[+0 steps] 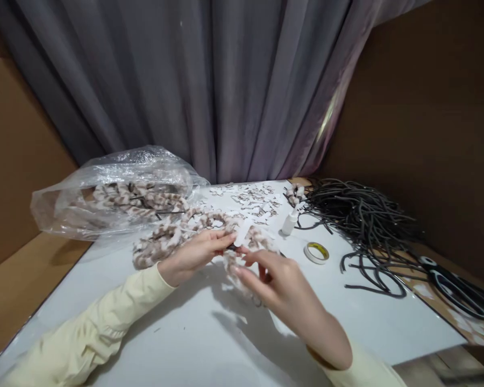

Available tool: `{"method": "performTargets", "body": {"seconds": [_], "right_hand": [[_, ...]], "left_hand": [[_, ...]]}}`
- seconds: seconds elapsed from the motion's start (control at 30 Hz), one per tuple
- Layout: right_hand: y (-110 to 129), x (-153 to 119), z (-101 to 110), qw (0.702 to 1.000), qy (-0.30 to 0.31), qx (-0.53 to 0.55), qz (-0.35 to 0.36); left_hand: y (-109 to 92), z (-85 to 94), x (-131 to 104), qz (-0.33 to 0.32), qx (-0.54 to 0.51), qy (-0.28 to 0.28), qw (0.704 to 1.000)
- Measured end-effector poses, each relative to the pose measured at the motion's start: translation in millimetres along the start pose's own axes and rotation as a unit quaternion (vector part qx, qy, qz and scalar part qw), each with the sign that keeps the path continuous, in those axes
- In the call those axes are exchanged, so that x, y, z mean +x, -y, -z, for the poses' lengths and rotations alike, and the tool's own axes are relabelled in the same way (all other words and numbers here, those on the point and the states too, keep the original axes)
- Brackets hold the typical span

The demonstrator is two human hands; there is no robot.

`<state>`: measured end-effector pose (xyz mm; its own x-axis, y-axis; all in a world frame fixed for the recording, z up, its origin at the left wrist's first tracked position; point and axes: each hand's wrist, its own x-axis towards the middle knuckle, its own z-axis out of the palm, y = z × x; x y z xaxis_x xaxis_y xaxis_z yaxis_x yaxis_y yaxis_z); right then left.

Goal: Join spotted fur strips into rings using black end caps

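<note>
Head view: left hand (196,255) pinched on dark cord end (232,247), white strip (242,232) just beside thumb. Right hand (284,282) at same spot, thumb and forefinger near fluffy piece (230,264); blur hides whether they grip or merely touch. Fluffy piece between hands, above worktop (177,333). Progress, judged: this piece seems unfinished, in mid-handling; similar fluffy pieces (141,197) lie in plastic bag (145,161), perhaps done; many black cords (355,215), scattered small parts (258,199) look unused.

No legible text, yellow label (321,248) inside tape roll (315,260), unreadable
</note>
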<state>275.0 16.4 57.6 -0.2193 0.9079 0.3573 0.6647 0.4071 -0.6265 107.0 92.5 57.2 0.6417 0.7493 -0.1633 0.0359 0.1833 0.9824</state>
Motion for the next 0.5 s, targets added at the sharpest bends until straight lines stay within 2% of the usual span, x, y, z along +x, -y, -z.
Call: {"method": "performTargets", "body": {"seconds": [0.1,0.2,0.3,0.37,0.43,0.5], "right_hand": [[-1.8,-1.2,-17.6,0.998,0.054,0.008,-0.025],[-7.4,6.2,-21.6,0.996,0.078,0.005,0.033],[-13.8,14.5,-13.9,0.986,0.111,-0.005,0.12],[-18.5,19.7,-6.4,0.98,0.131,0.005,0.151],[-24.2,24.1,0.7,0.974,0.16,0.047,0.155],[-30.9,27.1,6.2,0.974,0.174,0.102,0.104]], "left_hand": [[-0.3,-8.2,-2.4,-0.005,-0.076,-0.011,0.997],[-2.9,-11.0,-6.2,0.014,-0.125,-0.005,0.992],[-2.4,-9.2,-8.3,0.034,-0.174,-0.018,0.984],[-0.3,-7.2,-8.1,0.033,-0.2,-0.023,0.979],[1.3,-5.3,-7.7,0.044,-0.215,-0.011,0.976],[0.9,-4.0,-8.1,0.057,-0.22,0.0,0.974]]}}
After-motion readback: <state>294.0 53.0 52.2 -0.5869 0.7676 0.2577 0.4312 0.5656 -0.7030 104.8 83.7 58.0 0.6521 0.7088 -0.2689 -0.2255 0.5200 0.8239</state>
